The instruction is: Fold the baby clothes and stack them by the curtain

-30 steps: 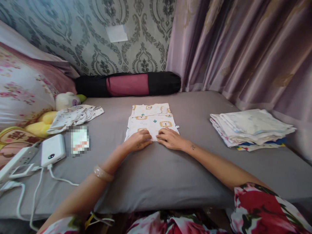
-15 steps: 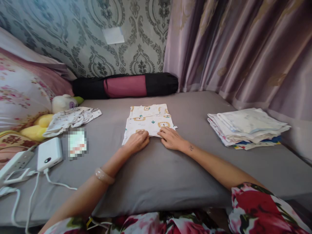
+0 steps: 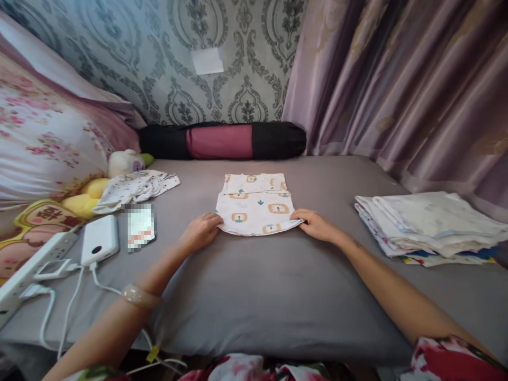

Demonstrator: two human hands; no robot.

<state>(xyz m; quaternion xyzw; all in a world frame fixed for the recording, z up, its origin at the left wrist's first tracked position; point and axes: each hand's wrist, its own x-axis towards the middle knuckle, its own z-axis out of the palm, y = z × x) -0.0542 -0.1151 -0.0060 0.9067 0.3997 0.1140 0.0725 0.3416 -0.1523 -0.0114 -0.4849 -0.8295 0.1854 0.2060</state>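
A small white garment [image 3: 256,203] printed with tan lion faces and green leaves lies on the grey sheet in front of me, its far part folded over toward me. My left hand [image 3: 202,230] pinches the near left corner. At the near right corner, my right hand [image 3: 315,224] grips the hem between thumb and fingers. Between the hands the near edge curves slightly downward. What kind of garment it is, I cannot tell for sure.
Folded cloths [image 3: 428,222] are stacked at the right. On the left lie a crumpled spotted garment [image 3: 137,188], a white power bank [image 3: 100,241], a pixelated item [image 3: 141,228] and a power strip [image 3: 35,270] with cables. A black and maroon roll bag [image 3: 220,141] lies against the wall.
My hands have moved apart from the middle of the near edge to its two corners. The near edge now lies spread out between them. The view has shifted slightly left.
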